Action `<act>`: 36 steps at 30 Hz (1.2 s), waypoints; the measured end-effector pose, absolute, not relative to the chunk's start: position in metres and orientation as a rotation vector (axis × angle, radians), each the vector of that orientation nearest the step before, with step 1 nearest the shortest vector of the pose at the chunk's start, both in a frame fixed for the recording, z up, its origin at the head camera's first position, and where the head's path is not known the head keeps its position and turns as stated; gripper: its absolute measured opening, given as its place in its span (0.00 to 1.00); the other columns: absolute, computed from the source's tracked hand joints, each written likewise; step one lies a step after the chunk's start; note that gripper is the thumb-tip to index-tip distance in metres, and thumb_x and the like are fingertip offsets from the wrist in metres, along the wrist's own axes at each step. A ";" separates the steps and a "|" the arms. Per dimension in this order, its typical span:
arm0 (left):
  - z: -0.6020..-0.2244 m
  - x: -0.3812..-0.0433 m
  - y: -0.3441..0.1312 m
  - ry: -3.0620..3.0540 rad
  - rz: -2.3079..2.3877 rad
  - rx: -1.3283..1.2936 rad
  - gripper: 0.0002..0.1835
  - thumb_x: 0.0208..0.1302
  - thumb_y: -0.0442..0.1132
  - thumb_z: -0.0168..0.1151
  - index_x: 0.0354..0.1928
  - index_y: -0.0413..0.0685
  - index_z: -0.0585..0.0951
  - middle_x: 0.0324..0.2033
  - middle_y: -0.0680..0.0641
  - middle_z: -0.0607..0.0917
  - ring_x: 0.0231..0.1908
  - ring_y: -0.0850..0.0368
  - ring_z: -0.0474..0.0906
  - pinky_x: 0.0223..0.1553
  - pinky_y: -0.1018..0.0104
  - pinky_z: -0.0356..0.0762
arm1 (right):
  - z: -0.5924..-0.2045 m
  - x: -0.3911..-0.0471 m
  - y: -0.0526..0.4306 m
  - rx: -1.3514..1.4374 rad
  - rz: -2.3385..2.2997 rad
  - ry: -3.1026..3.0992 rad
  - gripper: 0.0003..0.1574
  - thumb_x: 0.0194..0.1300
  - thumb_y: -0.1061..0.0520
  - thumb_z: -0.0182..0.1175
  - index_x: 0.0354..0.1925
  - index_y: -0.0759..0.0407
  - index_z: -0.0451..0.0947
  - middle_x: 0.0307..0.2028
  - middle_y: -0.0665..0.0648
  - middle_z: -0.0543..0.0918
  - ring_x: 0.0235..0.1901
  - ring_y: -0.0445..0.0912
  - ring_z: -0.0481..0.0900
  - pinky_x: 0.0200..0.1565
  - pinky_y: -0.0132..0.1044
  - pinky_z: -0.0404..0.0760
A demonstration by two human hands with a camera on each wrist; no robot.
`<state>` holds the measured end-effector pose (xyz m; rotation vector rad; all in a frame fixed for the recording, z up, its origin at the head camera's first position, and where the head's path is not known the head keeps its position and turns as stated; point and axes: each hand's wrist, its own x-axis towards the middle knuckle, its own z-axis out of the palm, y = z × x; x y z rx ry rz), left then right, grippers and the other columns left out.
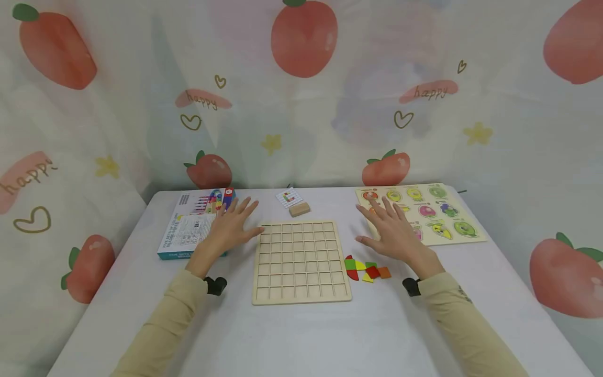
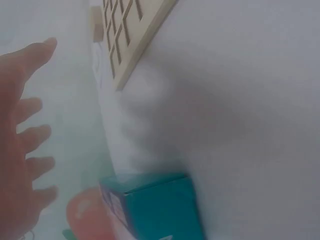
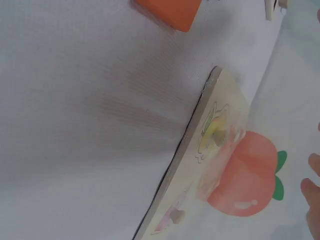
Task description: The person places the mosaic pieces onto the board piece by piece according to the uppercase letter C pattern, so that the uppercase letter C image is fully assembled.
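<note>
My left hand (image 1: 230,229) hovers with spread fingers between a flat cardboard box (image 1: 178,255) and a wooden grid board (image 1: 301,302); it holds nothing. In the left wrist view its fingers (image 2: 35,137) are apart, with the box's teal side (image 2: 165,207) below. My right hand (image 1: 393,233), also spread and holding nothing, is over the near left part of a fruit puzzle board (image 1: 459,242). Small coloured pieces (image 1: 360,265), red, green, yellow and orange, lie just right of the grid board. An orange piece (image 3: 172,10) shows at the top of the right wrist view.
Behind the grid board lie a small wooden block (image 1: 299,209) and a white card (image 1: 289,197) with a coloured pattern on a grid. A white cloth (image 1: 301,340) covers the table. A fruit-printed curtain (image 1: 301,115) hangs along the back and sides.
</note>
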<state>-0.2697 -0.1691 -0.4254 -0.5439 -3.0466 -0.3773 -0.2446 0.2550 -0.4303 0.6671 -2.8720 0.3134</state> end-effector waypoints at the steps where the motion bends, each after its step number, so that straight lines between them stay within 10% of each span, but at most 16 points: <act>1: -0.427 -0.268 -0.169 -3.065 -0.400 -0.552 0.44 0.70 0.62 0.61 0.81 0.52 0.59 0.80 0.40 0.57 0.79 0.31 0.47 0.76 0.28 0.47 | -0.430 -0.243 0.255 0.667 0.334 -2.876 0.50 0.65 0.41 0.69 0.78 0.52 0.62 0.80 0.68 0.55 0.79 0.72 0.45 0.75 0.73 0.44; 17: -0.451 -0.229 -0.180 -3.365 -0.901 -0.672 0.60 0.63 0.59 0.71 0.82 0.41 0.45 0.81 0.35 0.48 0.80 0.31 0.39 0.79 0.37 0.43 | -0.454 -0.233 0.256 0.671 0.800 -3.014 0.27 0.64 0.50 0.72 0.57 0.61 0.83 0.47 0.57 0.87 0.48 0.53 0.80 0.54 0.51 0.83; 24: -0.457 -0.225 -0.181 -3.442 -0.814 -0.669 0.64 0.56 0.58 0.77 0.82 0.40 0.47 0.82 0.38 0.43 0.81 0.34 0.33 0.80 0.37 0.40 | -0.457 -0.229 0.258 0.732 0.886 -3.042 0.17 0.63 0.53 0.73 0.49 0.56 0.87 0.37 0.47 0.85 0.37 0.42 0.77 0.41 0.33 0.81; 36: -0.459 -0.220 -0.182 -3.432 -0.821 -0.690 0.65 0.51 0.56 0.81 0.81 0.40 0.51 0.83 0.39 0.43 0.81 0.33 0.32 0.79 0.34 0.42 | -0.457 -0.223 0.253 0.658 0.975 -3.197 0.18 0.59 0.52 0.76 0.48 0.51 0.87 0.38 0.48 0.83 0.38 0.44 0.74 0.40 0.33 0.77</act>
